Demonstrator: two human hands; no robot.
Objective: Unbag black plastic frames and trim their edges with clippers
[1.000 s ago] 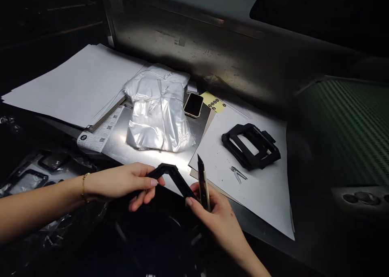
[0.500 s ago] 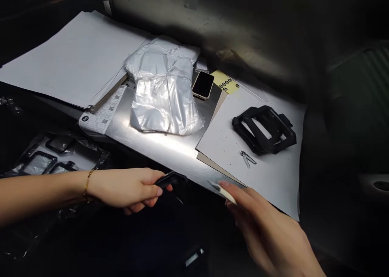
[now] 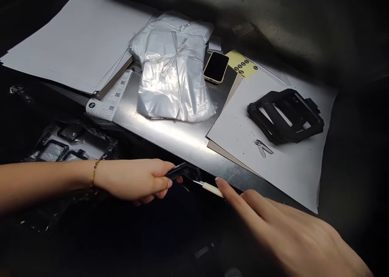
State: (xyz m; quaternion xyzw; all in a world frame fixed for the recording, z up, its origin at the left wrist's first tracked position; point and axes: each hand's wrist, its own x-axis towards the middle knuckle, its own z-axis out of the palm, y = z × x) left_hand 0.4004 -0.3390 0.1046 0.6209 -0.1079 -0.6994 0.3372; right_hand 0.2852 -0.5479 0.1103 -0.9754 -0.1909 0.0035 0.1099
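Observation:
My left hand [image 3: 139, 180] is closed on one end of a black plastic frame [image 3: 191, 172], held just off the front edge of the metal table. In my right hand [image 3: 267, 216] is a craft knife [image 3: 212, 188] with a pale handle, gripped with the index finger along it. Its tip points left and lies at or very close to the frame's lower right part; contact cannot be made out. The lower side of the frame is lost in the dark.
Stacked black frames [image 3: 285, 114] and small nippers [image 3: 263, 148] lie on white card [image 3: 291, 167]. Behind are a phone [image 3: 216, 67], yellow sticker sheet [image 3: 242, 63] and tied clear bags [image 3: 173, 82]. White sheets [image 3: 75, 37] are stacked at left, above bagged black frames [image 3: 54, 149].
The knife has moved left from above the table edge to the frame. My left hand still holds the frame. The whole view has shifted slightly.

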